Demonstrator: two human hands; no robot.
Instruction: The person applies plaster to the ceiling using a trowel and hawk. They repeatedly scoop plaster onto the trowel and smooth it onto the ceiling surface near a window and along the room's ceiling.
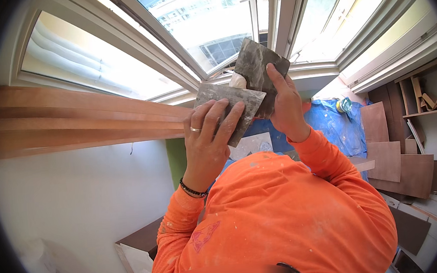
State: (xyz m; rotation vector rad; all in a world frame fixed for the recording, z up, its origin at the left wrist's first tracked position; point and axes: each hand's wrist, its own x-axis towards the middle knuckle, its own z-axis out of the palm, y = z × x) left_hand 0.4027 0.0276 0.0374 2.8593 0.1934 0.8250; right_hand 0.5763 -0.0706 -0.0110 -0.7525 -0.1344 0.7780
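Before me I hold up two flat, dark grey tile pieces with pale marbled veins. My left hand (205,135), with a ring and a beaded bracelet, is closed on the nearer tile piece (244,106), its fingers spread over the face. Behind and to the right, my right hand (286,103) grips the other tile piece (258,64) with its thumb on the face. The two pieces overlap or nearly meet; which one cannot be told. A whitish lump (237,81) shows between their upper edges; what it is and what supports it are unclear.
Framed windows (194,25) stand just beyond my hands. An orange-brown, fold-lined strip (88,116) runs along the left. Down on the right lie a blue sheet (330,125), a round container (344,105) and several brown boards (406,173).
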